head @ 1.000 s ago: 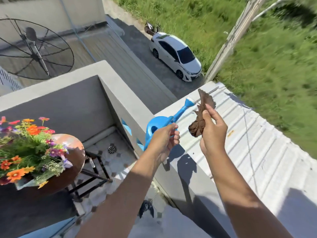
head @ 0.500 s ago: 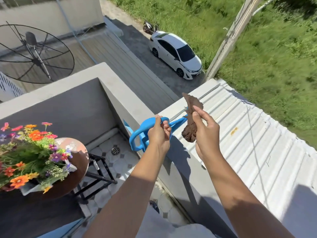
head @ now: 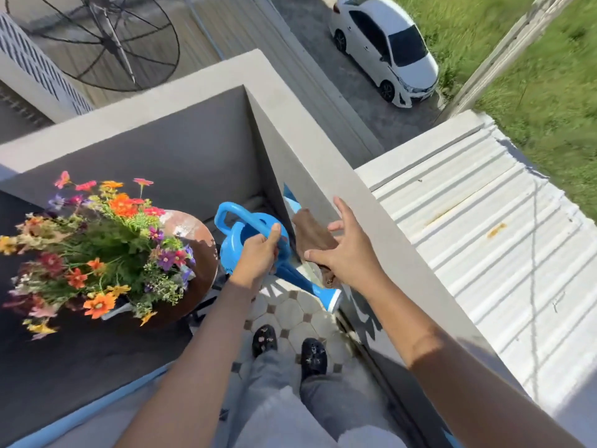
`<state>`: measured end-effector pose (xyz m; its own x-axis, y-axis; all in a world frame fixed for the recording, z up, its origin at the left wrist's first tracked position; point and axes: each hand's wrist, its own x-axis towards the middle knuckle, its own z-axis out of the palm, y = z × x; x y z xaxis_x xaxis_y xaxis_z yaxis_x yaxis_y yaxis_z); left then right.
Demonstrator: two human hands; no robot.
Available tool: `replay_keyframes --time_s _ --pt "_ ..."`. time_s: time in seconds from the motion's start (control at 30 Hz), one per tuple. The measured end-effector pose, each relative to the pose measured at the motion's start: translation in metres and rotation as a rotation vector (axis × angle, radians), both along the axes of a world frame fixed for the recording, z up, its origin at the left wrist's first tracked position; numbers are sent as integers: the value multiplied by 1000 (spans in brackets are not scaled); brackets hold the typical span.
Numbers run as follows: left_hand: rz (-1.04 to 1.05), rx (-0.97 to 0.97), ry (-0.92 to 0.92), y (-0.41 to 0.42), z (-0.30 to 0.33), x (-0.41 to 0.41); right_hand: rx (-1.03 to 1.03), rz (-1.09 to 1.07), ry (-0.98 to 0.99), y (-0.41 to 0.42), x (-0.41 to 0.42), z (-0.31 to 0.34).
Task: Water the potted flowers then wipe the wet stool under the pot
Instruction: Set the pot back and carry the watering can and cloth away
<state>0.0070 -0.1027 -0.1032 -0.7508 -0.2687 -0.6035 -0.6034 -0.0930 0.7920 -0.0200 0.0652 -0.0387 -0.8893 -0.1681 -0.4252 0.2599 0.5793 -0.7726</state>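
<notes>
The potted flowers (head: 106, 247), orange, red and purple, stand at the left on a round brown stool (head: 197, 240) whose top glistens. My left hand (head: 258, 253) grips the handle of a blue watering can (head: 239, 240), held low beside the stool with its spout pointing down to the right. My right hand (head: 349, 253) hovers by the balcony wall with its fingers spread wide. A brown cloth (head: 311, 236) shows just under that hand. Whether the palm still touches it is unclear.
A grey parapet wall (head: 323, 163) closes the balcony corner ahead and to the right. My feet (head: 265, 339) stand on the patterned tile floor (head: 290, 305). Beyond the wall lie a corrugated metal roof (head: 484, 237), a white car (head: 387, 50) and a satellite dish (head: 106, 37).
Both hands have come down from over the wall into the balcony. The watering can now hangs low beside the stool. My right fingers, earlier pinched on the cloth, have spread apart.
</notes>
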Motion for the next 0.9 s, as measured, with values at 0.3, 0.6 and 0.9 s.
replay_keyframes --time_s 0.3,0.6,0.9 --pt "-96 -215 -290 -42 -234 6 290 95 -252 -37 1 -243" --pt "-34 -154 -388 -37 -473 -7 196 6 -136 -30 -4 -473" --pt "-3 -104 -421 -45 -612 -37 -62 -160 -412 -17 -43 -610"
